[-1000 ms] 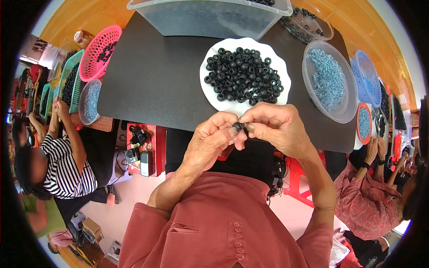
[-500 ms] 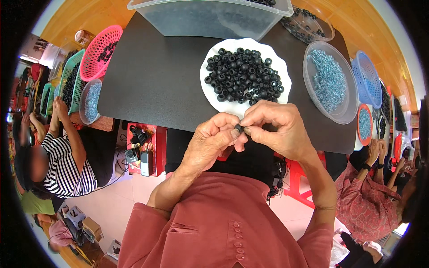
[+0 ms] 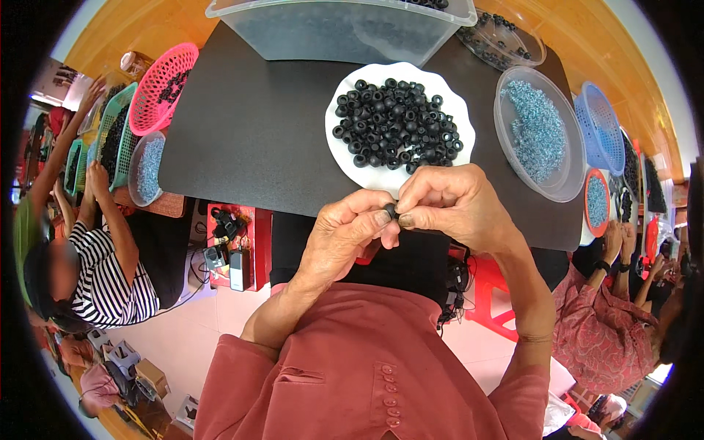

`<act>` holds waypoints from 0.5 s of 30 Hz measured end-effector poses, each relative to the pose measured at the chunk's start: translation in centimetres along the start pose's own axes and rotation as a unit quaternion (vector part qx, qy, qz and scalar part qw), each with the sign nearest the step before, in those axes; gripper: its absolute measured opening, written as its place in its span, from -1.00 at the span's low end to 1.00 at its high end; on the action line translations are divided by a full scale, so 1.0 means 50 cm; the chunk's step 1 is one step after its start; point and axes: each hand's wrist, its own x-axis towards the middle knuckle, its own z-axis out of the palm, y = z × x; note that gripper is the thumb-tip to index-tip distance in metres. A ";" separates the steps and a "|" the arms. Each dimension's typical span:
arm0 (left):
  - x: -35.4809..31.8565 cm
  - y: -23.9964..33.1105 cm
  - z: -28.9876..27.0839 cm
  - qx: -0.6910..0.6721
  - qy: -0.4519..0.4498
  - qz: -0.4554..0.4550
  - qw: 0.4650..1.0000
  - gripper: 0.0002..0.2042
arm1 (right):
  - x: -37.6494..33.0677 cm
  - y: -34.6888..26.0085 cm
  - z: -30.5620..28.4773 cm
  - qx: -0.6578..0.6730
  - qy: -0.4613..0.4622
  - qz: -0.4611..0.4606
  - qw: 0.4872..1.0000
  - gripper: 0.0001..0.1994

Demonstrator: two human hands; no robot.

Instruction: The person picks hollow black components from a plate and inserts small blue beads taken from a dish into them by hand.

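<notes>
My left hand (image 3: 350, 231) pinches a small black ring-shaped piece (image 3: 391, 211) between thumb and forefinger, just off the table's near edge. Thumb and fingertips of my right hand (image 3: 455, 209) close on the same piece from the other side. Whether the right fingertips also hold something smaller is hidden. Right beyond my hands, a white scalloped plate (image 3: 343, 163) bears a heap of black, hollow round pieces (image 3: 396, 121). To the right of it stands a clear oval tub (image 3: 568, 187) of small pale-blue translucent pieces (image 3: 537, 132).
A big clear bin (image 3: 337, 37) stands at the table's far edge, beside a round clear container (image 3: 506, 44) with black pieces. Pink (image 3: 147, 103) and green baskets sit at left, a blue basket (image 3: 603, 132) at right. Co-workers sit on both sides. A red stool (image 3: 488, 304) stands below.
My hands stay pinched on the black piece, with the right fingers shifting slightly. At left, another person's arm has come up, reaching over the baskets.
</notes>
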 end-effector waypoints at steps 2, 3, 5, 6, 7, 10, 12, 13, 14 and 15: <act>0.000 -0.002 -0.005 -0.003 -0.002 -0.001 1.000 -0.76 | 0.005 -0.005 0.008 0.000 0.005 0.014 1.000 -0.87; 0.002 -0.004 -0.008 -0.006 -0.011 0.000 1.000 -0.74 | 0.007 -0.008 0.011 -0.001 0.009 0.026 1.000 -0.87; 0.003 -0.005 -0.009 -0.009 -0.019 0.001 1.000 -0.72 | 0.004 -0.003 0.007 -0.027 0.003 0.033 0.999 -0.86; 0.005 -0.003 -0.004 -0.005 -0.028 0.004 1.000 -0.71 | 0.004 -0.001 0.006 -0.053 -0.003 0.040 0.998 -0.86; 0.004 -0.003 -0.002 -0.001 -0.035 0.007 0.999 -0.70 | 0.003 0.001 0.007 -0.053 -0.004 0.040 0.998 -0.86; 0.000 -0.005 -0.013 0.032 -0.042 -0.016 0.998 -0.71 | 0.003 0.011 0.007 -0.058 0.001 0.040 0.998 -0.85; 0.000 -0.004 -0.016 0.043 -0.051 -0.011 0.998 -0.72 | 0.004 0.021 0.005 -0.093 -0.007 0.008 0.996 -0.86; 0.001 -0.004 -0.018 0.055 -0.061 -0.008 0.997 -0.73 | 0.003 0.020 0.008 -0.093 -0.008 0.010 0.996 -0.86; 0.001 -0.001 -0.018 0.053 -0.061 -0.007 0.997 -0.73 | 0.000 0.018 0.012 -0.108 -0.003 0.005 0.994 -0.87; 0.001 0.003 -0.016 0.069 -0.065 -0.013 0.995 -0.74 | -0.002 0.016 0.016 -0.122 0.001 0.000 0.993 -0.87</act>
